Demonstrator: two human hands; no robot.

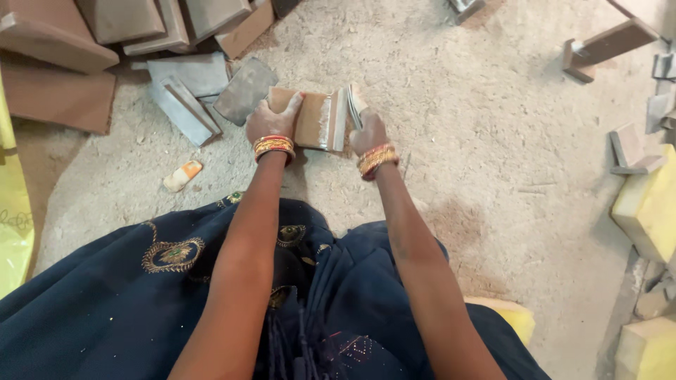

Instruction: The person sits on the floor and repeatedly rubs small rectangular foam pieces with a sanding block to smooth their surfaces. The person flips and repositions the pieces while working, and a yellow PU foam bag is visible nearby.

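A flat brown wooden block [313,118] rests on the sawdust-covered floor in front of me. My left hand [271,119] grips its left end, thumb on top. At the block's right edge, my right hand [366,127] holds a folded piece of sandpaper [354,102] against the pale, dusty side. Both wrists wear red and gold bangles. My dark blue embroidered garment fills the lower frame.
Grey and brown wooden blocks [190,91] lie piled at the upper left. A small orange and white object [182,176] sits on the floor to the left. Yellow foam pieces [648,204] and more wooden parts [605,46] line the right side.
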